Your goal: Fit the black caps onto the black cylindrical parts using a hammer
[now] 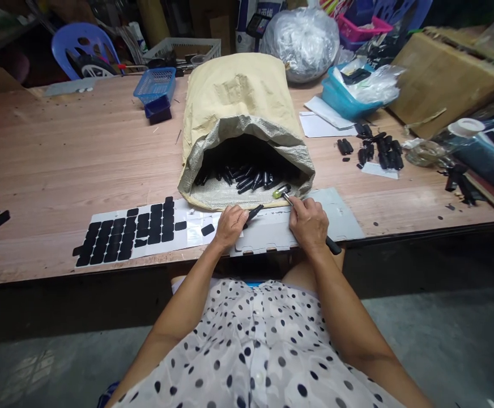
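Note:
My left hand [230,226] is closed on a slim black plastic part [254,214] that points up and to the right. A small hammer [286,196] with a yellow-green face and a black grip is held in my right hand [309,224]. Both hands are over a grey-white board [268,229] at the table's front edge. Just beyond them lies a cream woven sack [238,85], its mouth toward me, with many black parts [247,178] inside. Left of my left hand, rows of black rounded stickers [113,238] lie on a white sheet.
A blue basket [156,85] and a dark blue tray [158,110] stand left of the sack. Toward the right are black pieces [383,150], a turquoise basin [344,99], a cardboard box [446,79] and a clear jar [459,136]. A stuffed plastic bag [302,42] sits behind the sack.

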Motion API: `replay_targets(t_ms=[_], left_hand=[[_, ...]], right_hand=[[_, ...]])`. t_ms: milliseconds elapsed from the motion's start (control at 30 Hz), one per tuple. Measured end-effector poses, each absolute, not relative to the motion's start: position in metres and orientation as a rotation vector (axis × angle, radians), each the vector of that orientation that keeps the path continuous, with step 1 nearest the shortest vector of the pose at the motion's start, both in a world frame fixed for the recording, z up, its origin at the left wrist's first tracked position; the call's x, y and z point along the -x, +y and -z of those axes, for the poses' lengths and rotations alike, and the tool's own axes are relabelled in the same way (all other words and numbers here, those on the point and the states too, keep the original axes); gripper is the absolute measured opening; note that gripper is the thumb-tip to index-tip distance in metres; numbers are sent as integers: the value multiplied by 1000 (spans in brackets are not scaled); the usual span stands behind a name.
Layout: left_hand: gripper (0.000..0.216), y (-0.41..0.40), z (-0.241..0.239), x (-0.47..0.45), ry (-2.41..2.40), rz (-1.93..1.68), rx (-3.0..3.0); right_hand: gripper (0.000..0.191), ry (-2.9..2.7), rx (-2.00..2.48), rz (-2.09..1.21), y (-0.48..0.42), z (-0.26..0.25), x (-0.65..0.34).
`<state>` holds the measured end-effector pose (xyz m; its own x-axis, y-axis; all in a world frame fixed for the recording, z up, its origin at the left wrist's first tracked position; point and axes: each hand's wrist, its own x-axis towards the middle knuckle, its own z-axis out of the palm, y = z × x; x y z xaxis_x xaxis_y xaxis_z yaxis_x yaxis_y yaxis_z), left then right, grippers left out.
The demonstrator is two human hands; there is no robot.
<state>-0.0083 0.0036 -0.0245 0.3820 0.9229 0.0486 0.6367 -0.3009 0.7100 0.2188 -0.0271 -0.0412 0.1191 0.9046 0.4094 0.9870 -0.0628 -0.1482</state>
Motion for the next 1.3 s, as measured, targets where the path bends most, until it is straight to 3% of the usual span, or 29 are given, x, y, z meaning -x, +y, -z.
replay_targets(t_ms=[167, 300, 533, 633, 867, 967, 1067, 1300], left_hand=[[33, -21, 2, 13, 1184, -643, -2038], [21, -67, -1, 13, 798, -390, -1954], [2, -96, 89, 11, 1252, -84, -1988], [12, -94, 102, 16, 1251, -141, -2058], [20, -40, -2, 15, 562, -102, -1889], [22, 12, -30, 0, 1075, -414, -1987], [16, 60, -26, -23, 1529, -671, -2090], [13, 101, 1, -31, 1744, -564, -2067]], right_hand=[[35, -1850, 2027, 303, -27, 42, -218], [35, -1841, 2006, 307, -27, 43, -218], [35, -1827, 1951, 299, -26, 46, -218], [36, -1828, 1955, 298, -26, 46, -217], [36, -1834, 1979, 277, -26, 45, -215], [36, -1835, 1967, 280, -26, 44, -214], [35, -1833, 1959, 291, -25, 43, -214], [35, -1841, 1978, 261, -26, 40, -212]])
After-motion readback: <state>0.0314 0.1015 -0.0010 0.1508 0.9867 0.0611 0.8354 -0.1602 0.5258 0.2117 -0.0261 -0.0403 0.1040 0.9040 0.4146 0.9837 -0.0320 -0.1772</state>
